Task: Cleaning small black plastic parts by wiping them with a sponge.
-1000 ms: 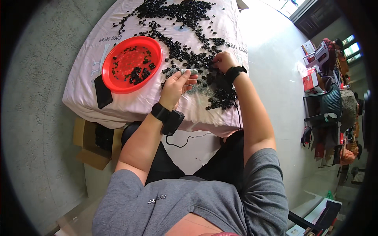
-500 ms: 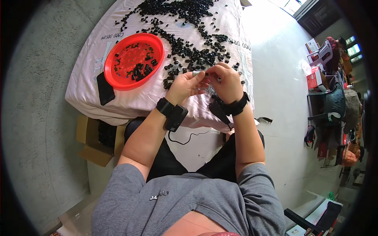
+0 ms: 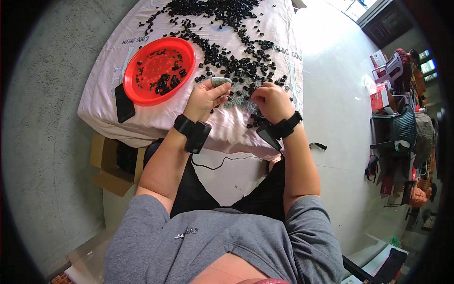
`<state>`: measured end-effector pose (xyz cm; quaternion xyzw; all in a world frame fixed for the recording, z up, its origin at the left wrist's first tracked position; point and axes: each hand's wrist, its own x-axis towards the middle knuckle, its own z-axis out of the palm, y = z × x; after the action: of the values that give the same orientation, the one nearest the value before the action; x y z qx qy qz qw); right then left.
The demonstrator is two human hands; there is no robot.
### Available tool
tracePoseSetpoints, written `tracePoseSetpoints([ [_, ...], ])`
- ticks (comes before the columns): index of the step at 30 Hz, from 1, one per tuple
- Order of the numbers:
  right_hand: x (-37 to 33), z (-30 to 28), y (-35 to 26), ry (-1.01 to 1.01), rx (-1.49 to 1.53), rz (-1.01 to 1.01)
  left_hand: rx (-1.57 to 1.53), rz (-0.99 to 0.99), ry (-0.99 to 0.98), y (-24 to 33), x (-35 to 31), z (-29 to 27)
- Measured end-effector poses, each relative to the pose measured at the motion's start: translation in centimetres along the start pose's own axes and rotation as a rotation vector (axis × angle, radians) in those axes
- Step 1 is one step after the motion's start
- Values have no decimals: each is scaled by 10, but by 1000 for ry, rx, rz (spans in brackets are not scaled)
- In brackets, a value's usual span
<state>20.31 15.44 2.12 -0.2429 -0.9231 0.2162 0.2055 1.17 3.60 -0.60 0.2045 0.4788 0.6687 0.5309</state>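
Hands working just right of red bowl [image 3: 161,71]: left hand [image 3: 205,97] gripping small grey piece [image 3: 220,81], right hand [image 3: 270,100] pinching at it, over cloth-covered worktop [image 3: 156,120]. Likely assembly step; next move calling for careful alignment.

Both hands, the right hand [image 3: 270,100] back from the black pieces [image 3: 236,71], now meet at a small grey part [image 3: 220,81].
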Motion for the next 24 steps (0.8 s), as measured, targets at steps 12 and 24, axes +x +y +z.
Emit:
tracePoseSetpoints([
  [12, -4, 27, 11, -49, -61, 31, -152, -64, -75, -8, 2, -7],
  [24, -6, 17, -4, -118, -71, 50, -197, -70, -93, -10, 8, 3],
])
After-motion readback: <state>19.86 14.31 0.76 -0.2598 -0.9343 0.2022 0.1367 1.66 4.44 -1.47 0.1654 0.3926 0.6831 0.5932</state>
